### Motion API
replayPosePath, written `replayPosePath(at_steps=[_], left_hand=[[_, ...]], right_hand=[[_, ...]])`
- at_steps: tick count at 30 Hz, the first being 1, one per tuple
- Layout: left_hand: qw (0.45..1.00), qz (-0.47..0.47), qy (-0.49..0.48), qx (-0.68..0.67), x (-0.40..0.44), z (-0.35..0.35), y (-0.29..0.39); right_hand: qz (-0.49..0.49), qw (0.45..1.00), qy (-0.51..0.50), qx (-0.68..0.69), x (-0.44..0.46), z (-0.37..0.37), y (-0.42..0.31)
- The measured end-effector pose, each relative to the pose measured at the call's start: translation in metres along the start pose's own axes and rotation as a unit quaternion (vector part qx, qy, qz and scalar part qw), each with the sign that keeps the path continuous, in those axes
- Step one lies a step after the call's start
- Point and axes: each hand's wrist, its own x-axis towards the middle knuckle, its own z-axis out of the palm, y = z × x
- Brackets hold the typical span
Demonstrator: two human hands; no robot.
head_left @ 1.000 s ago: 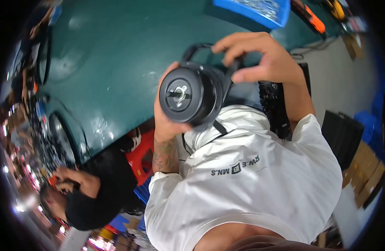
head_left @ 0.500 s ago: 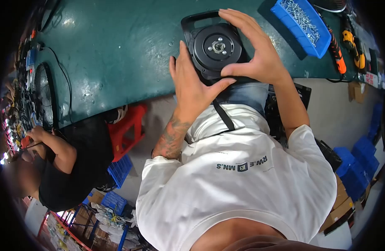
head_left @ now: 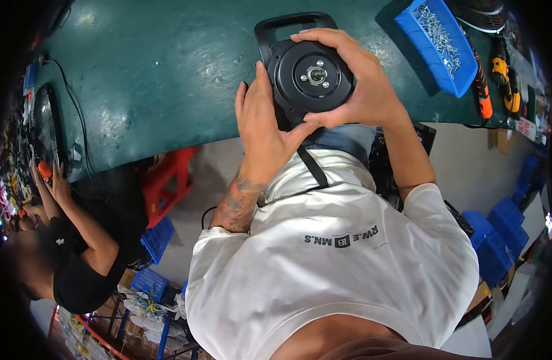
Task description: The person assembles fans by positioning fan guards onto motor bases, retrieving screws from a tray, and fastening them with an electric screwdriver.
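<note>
Right hand (head_left: 363, 87) is clasped round a black round housing (head_left: 294, 69), fingers over its far rim, thumb along the near rim. Left hand (head_left: 265, 123) is up against the other side, fingers straight, thumb spread along the near edge; can't tell if it's gripping or just steadying

Housing sits between the two hands, at the near edge of the green counter (head_left: 162, 102), face up. Can't see whether its underside is fully seated. Three bright screws (head_left: 326, 84) ring the metal hub (head_left: 317, 74), just off the right thumb. Loop handle (head_left: 294, 19) sticks out beyond both hands, on the far side

Right of the right hand, well apart: blue tray (head_left: 465, 85) holding loose screws (head_left: 438, 39), then an orange-handled tool (head_left: 485, 108) just beside it, then yellow-and-black tools (head_left: 499, 67) further out

Far left of the left hand: a fan grille (head_left: 46, 117). A co-worker in a black top (head_left: 84, 279) sits that side, hands on something orange (head_left: 45, 171); red stool (head_left: 168, 186) nearer the left hand
</note>
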Motion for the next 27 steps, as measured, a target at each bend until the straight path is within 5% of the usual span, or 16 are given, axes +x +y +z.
replayPosePath(at_steps=[18,27], left_hand=[[0.999,0.030,0.019,0.011,0.002,-0.001,-0.002],[0.996,-0.075,-0.050,0.018,0.017,-0.020,0.011]], right_hand=[[0.020,0.997,0.033,0.072,-0.002,0.010,0.001],[0.053,0.996,0.026,-0.071,-0.002,-0.044,-0.029]])
